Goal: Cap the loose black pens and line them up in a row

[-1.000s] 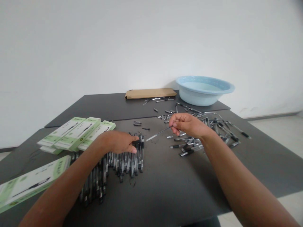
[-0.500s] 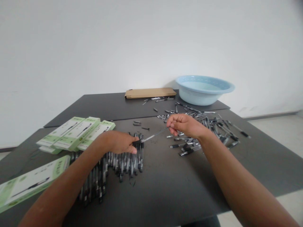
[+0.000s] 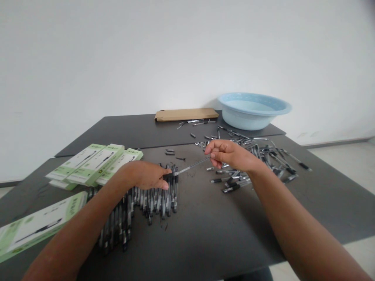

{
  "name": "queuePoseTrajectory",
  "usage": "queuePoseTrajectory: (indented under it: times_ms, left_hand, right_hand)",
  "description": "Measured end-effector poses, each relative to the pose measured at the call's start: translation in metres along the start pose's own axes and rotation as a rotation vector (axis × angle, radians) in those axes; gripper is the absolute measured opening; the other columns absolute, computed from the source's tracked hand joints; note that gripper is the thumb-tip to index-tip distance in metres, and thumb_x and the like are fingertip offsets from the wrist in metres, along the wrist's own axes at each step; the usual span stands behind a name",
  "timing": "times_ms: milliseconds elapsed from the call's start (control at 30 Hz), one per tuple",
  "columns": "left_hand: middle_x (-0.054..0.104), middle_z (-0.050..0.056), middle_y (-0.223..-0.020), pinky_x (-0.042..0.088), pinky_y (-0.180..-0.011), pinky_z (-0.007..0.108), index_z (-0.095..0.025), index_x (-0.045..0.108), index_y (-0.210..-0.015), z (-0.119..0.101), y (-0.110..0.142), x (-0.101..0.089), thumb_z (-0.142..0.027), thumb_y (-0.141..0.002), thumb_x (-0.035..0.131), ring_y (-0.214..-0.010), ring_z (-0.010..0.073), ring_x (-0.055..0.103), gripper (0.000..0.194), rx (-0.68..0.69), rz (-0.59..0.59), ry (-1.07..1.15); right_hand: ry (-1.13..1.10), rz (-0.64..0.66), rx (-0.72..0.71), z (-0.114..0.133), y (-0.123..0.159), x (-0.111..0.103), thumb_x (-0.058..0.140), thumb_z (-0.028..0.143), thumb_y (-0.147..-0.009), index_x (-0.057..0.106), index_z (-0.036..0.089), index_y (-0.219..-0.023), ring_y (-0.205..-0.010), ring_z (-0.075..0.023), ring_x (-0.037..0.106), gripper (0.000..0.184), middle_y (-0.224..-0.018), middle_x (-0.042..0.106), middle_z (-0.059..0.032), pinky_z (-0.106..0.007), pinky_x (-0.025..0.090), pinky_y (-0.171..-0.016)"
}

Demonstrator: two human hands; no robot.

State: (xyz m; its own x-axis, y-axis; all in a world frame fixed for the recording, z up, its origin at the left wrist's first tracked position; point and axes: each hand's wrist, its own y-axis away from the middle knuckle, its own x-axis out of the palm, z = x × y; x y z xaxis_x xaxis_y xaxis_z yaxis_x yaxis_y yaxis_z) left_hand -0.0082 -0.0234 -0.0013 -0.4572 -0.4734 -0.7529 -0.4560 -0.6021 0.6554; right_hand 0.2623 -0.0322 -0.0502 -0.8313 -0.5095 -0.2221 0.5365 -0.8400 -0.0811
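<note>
My left hand (image 3: pixel 149 175) is closed on the black grip of a gel pen barrel (image 3: pixel 184 170), which slants up to the right. A thin refill (image 3: pixel 200 161) continues from the barrel's far end, and my right hand (image 3: pixel 224 154) pinches its tip between thumb and finger. How deep the refill sits in the barrel is hard to see. Below my left hand lie rows of pens (image 3: pixel 158 205), side by side on the dark table (image 3: pixel 199 234). Loose pen parts (image 3: pixel 234 183) are scattered under and beyond my right hand.
Green and white pen boxes (image 3: pixel 90 164) are stacked at the left, with another box (image 3: pixel 41 224) nearer me. A light blue basin (image 3: pixel 249 121) stands at the back right beside a flat brown cardboard piece (image 3: pixel 186 114). Several small black parts (image 3: pixel 170 152) lie mid-table.
Almost nothing differs. My right hand has shifted very slightly to the left, and both hands keep their hold on the barrel and refill.
</note>
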Motion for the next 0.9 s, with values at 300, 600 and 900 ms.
queuePoseTrajectory:
  times_ms: [300,600,900]
  left_hand:
    - [0.053,0.021,-0.132,0.043,-0.093,0.04,-0.013,0.033,-0.145,0.001,-0.001,0.0,-0.044,-0.093,0.042,-0.116,0.0327,0.055,0.062,-0.006,0.01,-0.003]
    - [0.055,0.021,-0.131,0.044,-0.091,0.038,-0.012,0.036,-0.144,0.004,-0.007,0.005,-0.045,-0.091,0.043,-0.114,0.0324,0.056,0.062,0.025,0.017,0.029]
    - [0.056,0.019,-0.131,0.044,-0.091,0.035,-0.014,0.034,-0.145,0.005,-0.006,0.002,-0.046,-0.092,0.041,-0.114,0.0298,0.056,0.063,0.015,0.037,0.011]
  right_hand:
    - [0.185,-0.022,-0.008,0.017,0.009,0.007,0.049,0.022,-0.088,0.053,0.019,-0.098,-0.048,-0.0077,0.048,0.011,-0.058,0.055,0.0051,-0.018,0.041,-0.047]
    - [0.186,0.069,-0.031,0.022,0.01,0.02,0.049,0.023,-0.09,0.05,0.018,-0.101,-0.051,-0.0084,0.051,0.012,-0.064,0.057,0.0035,-0.019,0.043,-0.049]
    - [0.145,0.098,-0.069,0.02,0.009,0.018,0.056,0.04,-0.088,0.05,0.017,-0.105,-0.066,-0.0121,0.057,0.029,-0.077,0.06,-0.001,-0.025,0.047,-0.062]
